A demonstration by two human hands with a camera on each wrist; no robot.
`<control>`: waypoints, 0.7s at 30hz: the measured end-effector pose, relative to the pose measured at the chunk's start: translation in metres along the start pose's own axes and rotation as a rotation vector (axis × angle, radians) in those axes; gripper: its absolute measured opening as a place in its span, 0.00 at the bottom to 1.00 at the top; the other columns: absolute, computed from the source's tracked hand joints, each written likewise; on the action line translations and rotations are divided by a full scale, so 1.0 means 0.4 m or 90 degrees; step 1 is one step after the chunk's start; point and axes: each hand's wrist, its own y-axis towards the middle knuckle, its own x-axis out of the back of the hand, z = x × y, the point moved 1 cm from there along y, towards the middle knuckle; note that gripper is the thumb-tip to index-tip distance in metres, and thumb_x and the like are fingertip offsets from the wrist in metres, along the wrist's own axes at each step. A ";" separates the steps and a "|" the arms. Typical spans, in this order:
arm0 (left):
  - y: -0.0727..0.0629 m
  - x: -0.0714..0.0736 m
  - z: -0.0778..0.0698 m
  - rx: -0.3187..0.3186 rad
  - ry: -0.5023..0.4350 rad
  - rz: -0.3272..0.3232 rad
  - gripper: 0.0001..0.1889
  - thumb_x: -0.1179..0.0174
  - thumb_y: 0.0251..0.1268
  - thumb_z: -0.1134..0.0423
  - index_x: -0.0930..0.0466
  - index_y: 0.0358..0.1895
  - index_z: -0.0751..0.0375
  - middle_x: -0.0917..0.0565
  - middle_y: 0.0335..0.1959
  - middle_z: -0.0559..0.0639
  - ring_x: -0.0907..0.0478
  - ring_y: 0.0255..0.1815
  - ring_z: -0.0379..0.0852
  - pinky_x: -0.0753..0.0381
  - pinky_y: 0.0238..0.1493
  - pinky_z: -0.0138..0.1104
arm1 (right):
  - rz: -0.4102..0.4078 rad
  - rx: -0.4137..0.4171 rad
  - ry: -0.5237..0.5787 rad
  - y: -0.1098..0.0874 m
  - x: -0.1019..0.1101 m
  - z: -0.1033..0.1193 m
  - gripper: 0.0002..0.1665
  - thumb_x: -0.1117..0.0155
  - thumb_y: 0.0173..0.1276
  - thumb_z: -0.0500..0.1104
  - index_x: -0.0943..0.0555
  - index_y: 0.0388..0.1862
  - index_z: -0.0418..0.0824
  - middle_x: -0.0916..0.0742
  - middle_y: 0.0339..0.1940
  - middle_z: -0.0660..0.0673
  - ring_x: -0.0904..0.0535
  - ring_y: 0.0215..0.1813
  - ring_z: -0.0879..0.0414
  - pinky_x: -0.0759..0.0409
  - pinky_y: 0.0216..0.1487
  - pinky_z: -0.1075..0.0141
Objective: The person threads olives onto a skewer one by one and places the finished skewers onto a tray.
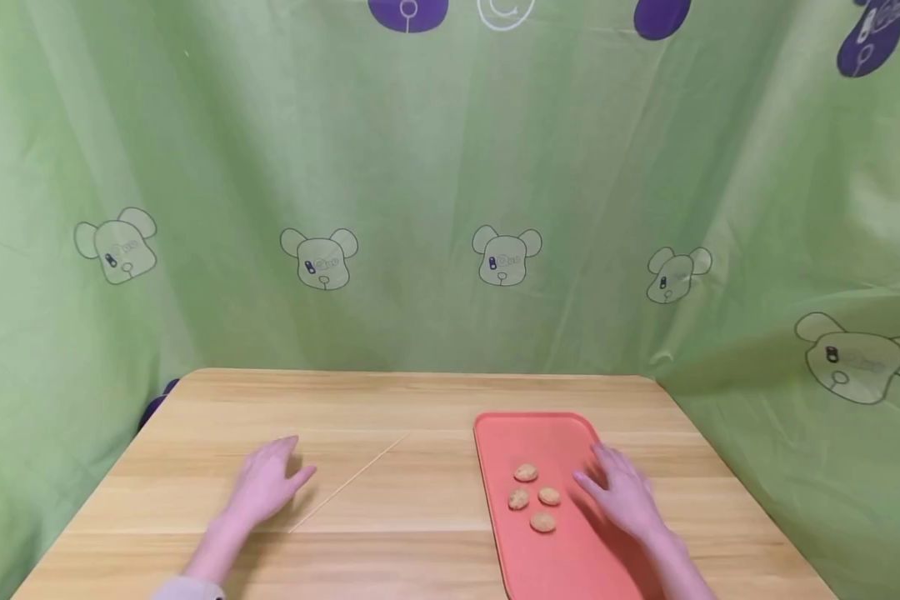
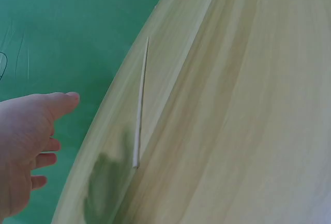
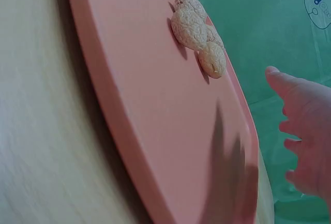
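Note:
My left hand [image 1: 264, 483] hovers over the left part of the table with relaxed fingers, holding nothing. Just right of it a thin wooden skewer [image 1: 351, 481] lies diagonally on the tabletop; the left wrist view shows the same skewer [image 2: 139, 105] beside the hand's shadow. Over the right edge of a pink tray [image 1: 525, 433] is my right hand [image 1: 624, 496], its fingers loosely spread and empty. Several wrinkled, tan, rounded pieces [image 1: 543, 522] sit grouped on the tray, left of that hand. In the right wrist view these pieces [image 3: 189, 29] appear ridged; their exact kind is unclear.
The wooden table [image 1: 390, 408] has its far edge against a green curtain [image 1: 420, 317] printed with bear heads. More curtain hangs along the left and right sides. The tray's raised rim [image 3: 116, 100] stands above the tabletop.

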 end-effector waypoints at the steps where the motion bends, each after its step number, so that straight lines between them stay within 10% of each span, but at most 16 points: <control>1: 0.000 -0.003 -0.003 0.007 -0.022 0.000 0.32 0.41 0.61 0.53 0.33 0.58 0.78 0.28 0.56 0.72 0.33 0.57 0.69 0.40 0.58 0.59 | 0.000 -0.002 0.026 0.000 -0.002 0.000 0.38 0.41 0.65 0.52 0.36 0.63 0.26 0.31 0.62 0.25 0.40 0.64 0.30 0.46 0.59 0.36; 10: -0.015 -0.042 -0.030 0.084 -0.191 0.031 0.26 0.37 0.57 0.57 0.27 0.51 0.77 0.18 0.40 0.64 0.20 0.40 0.56 0.24 0.45 0.48 | 0.068 -0.093 0.281 0.004 -0.037 -0.001 0.29 0.37 0.63 0.39 0.31 0.58 0.24 0.22 0.53 0.28 0.26 0.55 0.38 0.30 0.56 0.53; 21: -0.024 -0.076 -0.059 0.097 -0.207 0.043 0.22 0.32 0.49 0.59 0.22 0.44 0.73 0.18 0.31 0.51 0.21 0.34 0.48 0.23 0.41 0.44 | 0.161 -0.106 0.416 0.003 -0.060 0.017 0.28 0.36 0.60 0.36 0.30 0.55 0.22 0.20 0.50 0.29 0.21 0.41 0.55 0.22 0.33 0.65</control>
